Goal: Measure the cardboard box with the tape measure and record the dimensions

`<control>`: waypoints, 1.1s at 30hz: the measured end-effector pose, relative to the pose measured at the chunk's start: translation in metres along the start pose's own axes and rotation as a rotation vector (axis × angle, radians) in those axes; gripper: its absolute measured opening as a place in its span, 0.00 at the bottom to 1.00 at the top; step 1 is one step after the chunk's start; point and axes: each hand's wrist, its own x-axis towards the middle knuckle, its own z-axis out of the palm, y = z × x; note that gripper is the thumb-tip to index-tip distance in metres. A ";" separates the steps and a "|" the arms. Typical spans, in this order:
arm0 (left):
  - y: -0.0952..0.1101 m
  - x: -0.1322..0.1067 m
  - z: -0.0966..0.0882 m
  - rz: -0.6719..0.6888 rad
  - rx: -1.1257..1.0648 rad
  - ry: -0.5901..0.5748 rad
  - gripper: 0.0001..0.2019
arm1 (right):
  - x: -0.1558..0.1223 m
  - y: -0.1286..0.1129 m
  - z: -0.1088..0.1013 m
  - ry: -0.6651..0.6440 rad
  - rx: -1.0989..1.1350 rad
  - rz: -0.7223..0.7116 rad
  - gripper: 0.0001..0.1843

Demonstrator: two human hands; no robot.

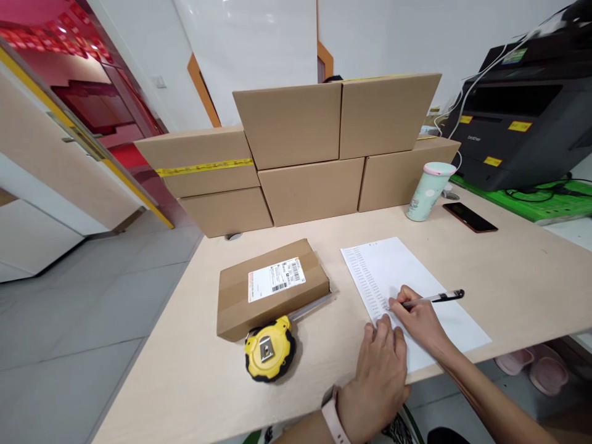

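Note:
A pen with a black cap end is pinched in my right hand, its tip down on a white sheet of paper. Small printed or written lines run down the left side of that sheet. My left hand lies flat over the paper's lower left edge, fingers stretched out near the pen tip, holding nothing. Left of the paper sits a small brown parcel with a white shipping label. A yellow and black tape measure rests against its front, with the blade drawn out along the parcel's side.
Larger cardboard boxes form a stacked wall across the table's back. On the right stand a mint-green tumbler, a phone and a black printer. The table's left edge borders a grey tiled floor.

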 end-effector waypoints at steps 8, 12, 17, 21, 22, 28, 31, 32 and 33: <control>-0.002 -0.002 -0.004 0.006 0.011 -0.002 0.40 | 0.000 0.002 0.001 0.001 0.007 -0.002 0.15; -0.002 -0.002 -0.001 0.010 0.006 0.009 0.41 | 0.001 0.001 0.000 0.031 0.002 -0.003 0.15; -0.001 -0.002 0.002 0.006 0.002 0.021 0.41 | 0.000 0.002 0.000 0.023 -0.016 -0.009 0.15; 0.000 -0.001 0.003 -0.006 0.008 0.017 0.41 | 0.000 0.005 -0.001 0.023 -0.009 -0.017 0.15; 0.000 -0.001 0.003 -0.008 0.003 0.016 0.42 | 0.000 0.005 0.000 0.022 -0.008 -0.018 0.15; 0.001 -0.001 0.005 -0.003 -0.017 0.020 0.43 | 0.000 0.006 0.000 0.005 -0.012 -0.020 0.15; 0.000 -0.002 0.001 0.005 0.006 0.027 0.43 | 0.001 0.004 0.001 0.013 -0.014 -0.015 0.15; 0.000 -0.003 0.000 0.006 0.012 0.027 0.42 | 0.001 0.004 0.001 0.017 -0.015 -0.014 0.15; 0.000 -0.003 -0.001 0.006 0.016 0.026 0.42 | 0.001 0.003 0.000 0.019 -0.015 -0.014 0.15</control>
